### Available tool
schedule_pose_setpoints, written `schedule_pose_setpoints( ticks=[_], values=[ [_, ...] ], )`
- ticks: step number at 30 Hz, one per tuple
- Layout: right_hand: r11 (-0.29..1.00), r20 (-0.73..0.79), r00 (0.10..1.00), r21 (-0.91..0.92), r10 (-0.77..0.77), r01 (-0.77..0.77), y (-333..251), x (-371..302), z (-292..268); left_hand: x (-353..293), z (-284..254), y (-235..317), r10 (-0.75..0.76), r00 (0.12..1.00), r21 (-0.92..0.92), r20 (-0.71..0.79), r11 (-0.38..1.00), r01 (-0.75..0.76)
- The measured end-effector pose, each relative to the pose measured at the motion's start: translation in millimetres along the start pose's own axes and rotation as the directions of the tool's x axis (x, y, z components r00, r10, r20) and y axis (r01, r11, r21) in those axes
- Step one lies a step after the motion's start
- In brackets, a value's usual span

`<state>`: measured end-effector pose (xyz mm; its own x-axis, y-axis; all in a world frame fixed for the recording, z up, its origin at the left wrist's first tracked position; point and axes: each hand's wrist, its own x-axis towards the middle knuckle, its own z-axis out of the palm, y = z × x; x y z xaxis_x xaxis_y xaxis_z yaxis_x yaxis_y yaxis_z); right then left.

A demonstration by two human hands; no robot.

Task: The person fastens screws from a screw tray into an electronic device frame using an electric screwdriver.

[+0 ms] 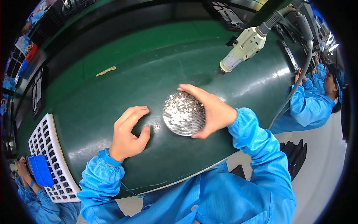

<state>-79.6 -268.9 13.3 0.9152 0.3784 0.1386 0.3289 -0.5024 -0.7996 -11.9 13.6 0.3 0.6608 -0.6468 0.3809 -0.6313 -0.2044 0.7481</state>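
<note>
A round silver disc, its top covered with many small shiny metal pieces, is gripped in my right hand. My thumb and fingers wrap its right side from the near and far edges. The pieces are slightly blurred, and I cannot tell whether they are screws or pins. To the left of the disc, my left hand hovers at the table with nothing in it. Its thumb and fingers are apart, pointing toward the disc without touching it. A blue band circles the left wrist.
A pale electric screwdriver hangs over the green table at upper right. At left lies a white gridded tray of dark parts, with a blue bin over it. A yellowish strip lies farther back. Co-workers sit at both sides.
</note>
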Motion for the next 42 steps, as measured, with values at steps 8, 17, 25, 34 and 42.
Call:
schedule_pose_setpoints(
  ticks=[8, 17, 25, 34, 42],
  values=[
    [0.998, -0.035, 0.999, -0.063, -0.026, 0.023, 4.1, -6.0, 1.1, 1.5, 4.1, 3.5, -0.054, 0.998, -0.014, 0.027, 0.998, 0.054],
    [0.994, 0.032, 0.999, -0.106, -0.021, 0.024, -2.1, -3.0, -9.6, 9.8, 10.1, 21.8, -0.098, 0.949, 0.065, 0.3, 0.995, 0.082],
    [0.989, 0.035, 0.995, -0.119, -0.089, 0.093, 2.1, 10.0, -7.7, 11.4, 11.4, 15.0, -0.183, 0.934, -0.072, 0.307, 0.974, 0.214],
    [0.973, 0.039, 0.983, -0.142, -0.177, 0.181, 4.0, 28.0, 5.6, 23.5, 15.2, 15.4, -0.038, 0.927, -0.005, 0.372, 0.999, 0.042],
    [0.986, 0.021, 1.0, 0.168, -0.01, 0.006, -7.5, -17.5, -39.4, 26.2, 22.0, 7.6, -0.027, 0.966, 0.094, 0.257, 0.996, 0.003]
  ],
)
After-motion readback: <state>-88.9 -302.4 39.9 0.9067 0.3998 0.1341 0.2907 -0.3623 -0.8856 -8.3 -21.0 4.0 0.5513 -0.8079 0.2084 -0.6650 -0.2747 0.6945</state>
